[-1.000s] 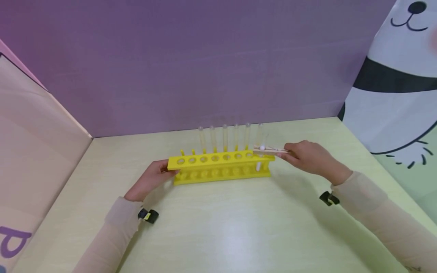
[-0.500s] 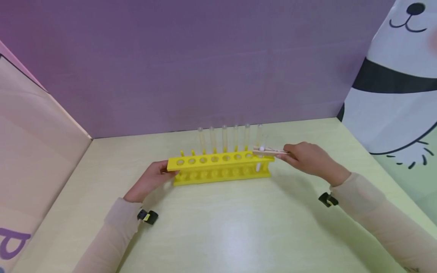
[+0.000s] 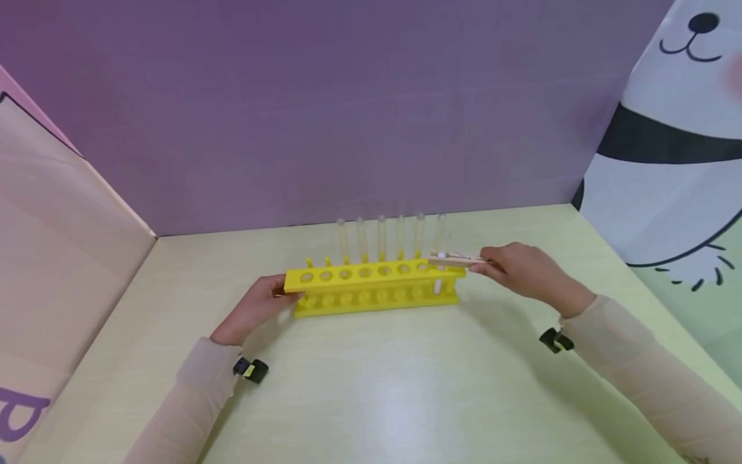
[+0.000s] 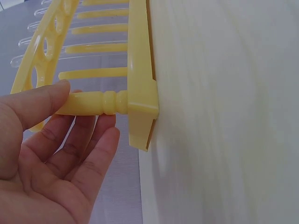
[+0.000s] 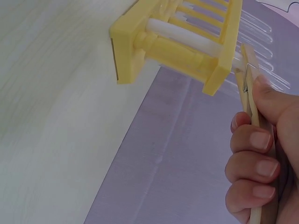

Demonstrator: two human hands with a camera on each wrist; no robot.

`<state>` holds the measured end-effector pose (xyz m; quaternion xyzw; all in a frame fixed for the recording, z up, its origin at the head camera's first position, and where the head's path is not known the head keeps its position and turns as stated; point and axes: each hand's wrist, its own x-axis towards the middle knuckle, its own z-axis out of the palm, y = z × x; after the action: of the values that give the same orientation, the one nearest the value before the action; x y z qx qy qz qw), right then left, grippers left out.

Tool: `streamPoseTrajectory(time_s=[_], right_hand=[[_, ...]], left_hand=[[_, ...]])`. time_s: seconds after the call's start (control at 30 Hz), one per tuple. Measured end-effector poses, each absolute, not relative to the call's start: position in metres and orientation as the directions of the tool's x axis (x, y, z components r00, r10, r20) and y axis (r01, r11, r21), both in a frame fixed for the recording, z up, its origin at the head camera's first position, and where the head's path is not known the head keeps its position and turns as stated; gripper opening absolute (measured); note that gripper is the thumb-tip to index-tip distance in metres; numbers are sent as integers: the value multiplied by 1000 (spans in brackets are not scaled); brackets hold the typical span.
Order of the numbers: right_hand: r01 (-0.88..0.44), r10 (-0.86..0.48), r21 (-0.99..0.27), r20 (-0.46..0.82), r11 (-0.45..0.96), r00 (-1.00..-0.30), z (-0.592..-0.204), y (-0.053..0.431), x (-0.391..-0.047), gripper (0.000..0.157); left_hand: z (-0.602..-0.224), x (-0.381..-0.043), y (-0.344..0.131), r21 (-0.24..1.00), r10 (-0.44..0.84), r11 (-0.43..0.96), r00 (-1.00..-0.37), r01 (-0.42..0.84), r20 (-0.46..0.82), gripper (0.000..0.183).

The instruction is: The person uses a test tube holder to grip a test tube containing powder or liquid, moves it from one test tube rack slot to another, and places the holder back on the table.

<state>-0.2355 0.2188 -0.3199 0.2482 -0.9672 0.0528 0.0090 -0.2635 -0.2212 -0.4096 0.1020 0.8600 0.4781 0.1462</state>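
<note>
A yellow test tube rack [image 3: 377, 274] stands upright on the table. My left hand [image 3: 261, 306] holds its left end, with thumb and fingers round the yellow end post [image 4: 91, 103] in the left wrist view. My right hand [image 3: 518, 270] grips the handle of a wooden test tube clamp [image 3: 455, 260]. The clamp's jaws sit round the upper part of a test tube at the rack's right end. White content [image 5: 184, 37] fills that tube's lower part, which passes down through the rack's hole. In the head view the tube's clear top is faint.
Several clear test tubes [image 3: 381, 238] stand upside down on pegs along the rack's back. Two yellow pegs [image 3: 328, 261] at the left bear no tubes. A purple wall [image 3: 348, 116] rises behind the pale table [image 3: 348, 386]; printed panels flank both sides.
The clamp and the top of the white-filled tube seem slightly lower against the rack. Both hands keep their grips, and the rack stays in place.
</note>
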Motion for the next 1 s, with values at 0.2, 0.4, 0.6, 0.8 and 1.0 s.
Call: streamPoseTrajectory(time_s=[0.2,0.4,0.6,0.8,1.0], right_hand=[[-485,-481,-109,62,868,-875,-318,221,-234,25],[-495,-489,-111,75,862,-869,-316,222,-231,25],[-501,-494,-105,87,859,-865,-313,224,-230,23],[-500,-492,-92,93,861,-865,-308,226,-230,22],[-508,-497,-88,117,857,-860,-302,230,-227,23]], left_hand=[[-410,-259,-221,855,312,518,-937,27,-159,40],[-410,-255,-220,855,306,518,-939,26,-157,40],[-410,-251,-219,849,299,527,-942,33,-149,39],[-411,-248,-218,855,301,518,-943,34,-144,39],[-413,-245,-217,867,324,494,-939,62,-117,38]])
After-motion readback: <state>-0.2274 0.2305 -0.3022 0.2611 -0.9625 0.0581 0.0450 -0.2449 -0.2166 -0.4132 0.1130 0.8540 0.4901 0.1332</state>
